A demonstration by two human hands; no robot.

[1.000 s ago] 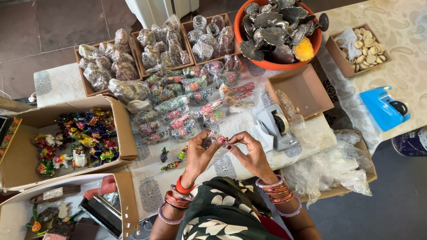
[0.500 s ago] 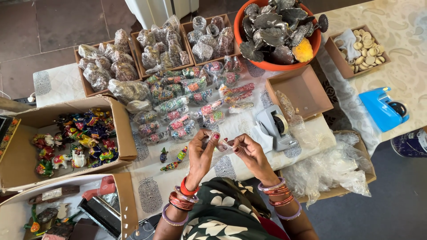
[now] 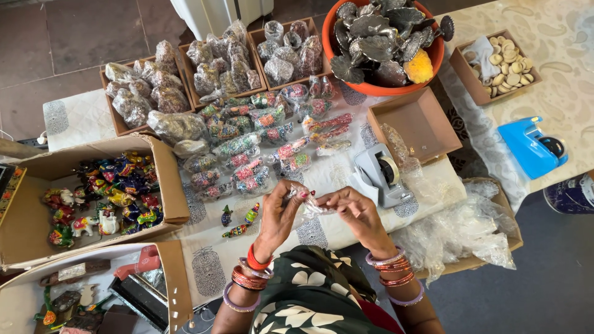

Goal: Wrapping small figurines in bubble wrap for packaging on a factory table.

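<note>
Pinching of a small clear plastic bag (image 3: 307, 209) is noted, left hand (image 3: 279, 213) and right hand (image 3: 356, 213) gripping its mouth near the table's front edge (image 3: 322, 238); bagging step judged; careful opening required.

small clear bag (image 3: 307, 207): pinched between left hand (image 3: 279, 216) and right hand (image 3: 356, 213); contents too small to tell
forearms: cut off by the bottom edge, below both hands
orange bowl (image 3: 433, 59): top rim cut by the upper edge, far above the right hand
dark round container (image 3: 572, 195): far right of the right hand, cut by the edge
cardboard box (image 3: 18, 297): lower left of the left hand, cut off
</note>
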